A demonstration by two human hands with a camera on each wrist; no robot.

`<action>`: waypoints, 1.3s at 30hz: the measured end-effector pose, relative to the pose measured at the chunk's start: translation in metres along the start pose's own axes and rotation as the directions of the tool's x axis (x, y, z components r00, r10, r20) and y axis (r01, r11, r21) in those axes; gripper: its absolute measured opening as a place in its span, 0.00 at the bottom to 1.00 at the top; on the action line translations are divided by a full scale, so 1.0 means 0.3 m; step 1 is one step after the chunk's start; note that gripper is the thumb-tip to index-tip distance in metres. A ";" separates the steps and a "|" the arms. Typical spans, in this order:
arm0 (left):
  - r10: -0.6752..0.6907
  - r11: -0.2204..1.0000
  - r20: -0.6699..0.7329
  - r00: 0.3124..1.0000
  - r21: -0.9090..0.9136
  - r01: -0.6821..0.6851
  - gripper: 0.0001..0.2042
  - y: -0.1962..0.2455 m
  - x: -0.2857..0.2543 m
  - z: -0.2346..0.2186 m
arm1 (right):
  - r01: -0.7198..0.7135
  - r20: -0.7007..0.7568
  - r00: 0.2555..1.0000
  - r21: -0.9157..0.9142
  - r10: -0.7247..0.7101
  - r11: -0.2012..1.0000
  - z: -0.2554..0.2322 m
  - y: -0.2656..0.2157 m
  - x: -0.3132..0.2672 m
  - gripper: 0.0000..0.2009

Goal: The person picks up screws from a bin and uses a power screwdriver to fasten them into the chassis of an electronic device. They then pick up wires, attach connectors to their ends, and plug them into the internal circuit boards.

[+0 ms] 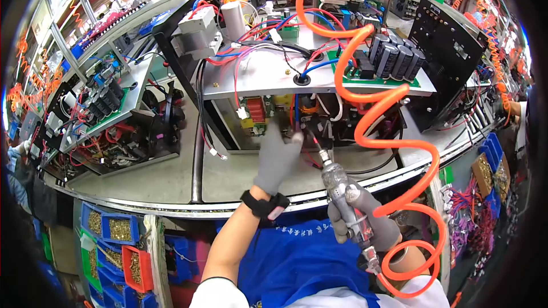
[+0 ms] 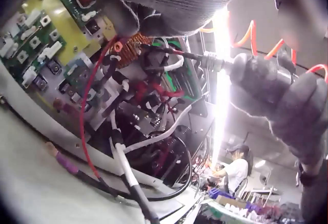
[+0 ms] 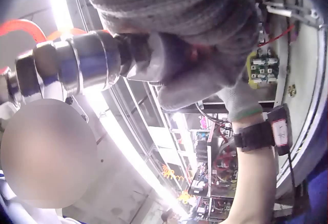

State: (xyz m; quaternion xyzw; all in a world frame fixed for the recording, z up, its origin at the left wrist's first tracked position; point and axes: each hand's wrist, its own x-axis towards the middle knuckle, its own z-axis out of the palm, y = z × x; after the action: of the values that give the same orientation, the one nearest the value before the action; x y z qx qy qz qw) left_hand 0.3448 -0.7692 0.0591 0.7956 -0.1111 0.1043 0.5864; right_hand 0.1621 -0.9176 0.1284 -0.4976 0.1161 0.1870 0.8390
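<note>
In the head view my gloved left hand point(image 1: 278, 157) reaches into the opening of a metal unit point(image 1: 262, 82). Its fingertips are blurred there, so whether they hold anything cannot be told. The left wrist view has the glove point(image 2: 179, 4) close beside a copper coil point(image 2: 130, 52) and a red wire point(image 2: 87, 96). My gloved right hand point(image 1: 368, 217) grips an air screwdriver point(image 1: 337, 185), its fingers round the body. The tool tilts up and left, with its thin bit point(image 2: 174, 51) pointing at the coil area near the left glove.
An orange coiled hose point(image 1: 425, 154) hangs in front of the unit and runs down by my right arm. Another opened unit point(image 1: 108, 108) stands at the left. Blue bins point(image 1: 120, 229) and a red bin point(image 1: 137, 268) of brass-coloured parts sit lower left. People are in the background.
</note>
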 end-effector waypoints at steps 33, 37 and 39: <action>0.147 0.970 -0.092 0.985 -0.183 -0.161 0.07 -0.389 0.124 0.206 | 0.166 -0.019 0.986 -0.029 -0.166 0.986 0.096 0.144 0.264 0.22; 0.066 0.983 -0.080 0.995 -0.168 -0.079 0.06 -0.326 0.125 0.170 | 0.209 -0.084 0.974 -0.016 -0.210 0.978 0.116 0.168 0.301 0.21; 0.114 0.993 -0.068 0.991 -0.033 -0.116 0.06 -0.342 0.116 0.172 | 0.215 -0.099 0.972 -0.009 -0.215 0.976 0.122 0.177 0.305 0.20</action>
State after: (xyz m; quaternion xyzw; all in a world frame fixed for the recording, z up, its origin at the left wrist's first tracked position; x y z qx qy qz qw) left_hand 0.4104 -0.7908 -0.0390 0.7731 -0.1390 0.1622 0.5972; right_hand 0.2222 -0.8441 0.0690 -0.5153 0.1034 0.0698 0.8479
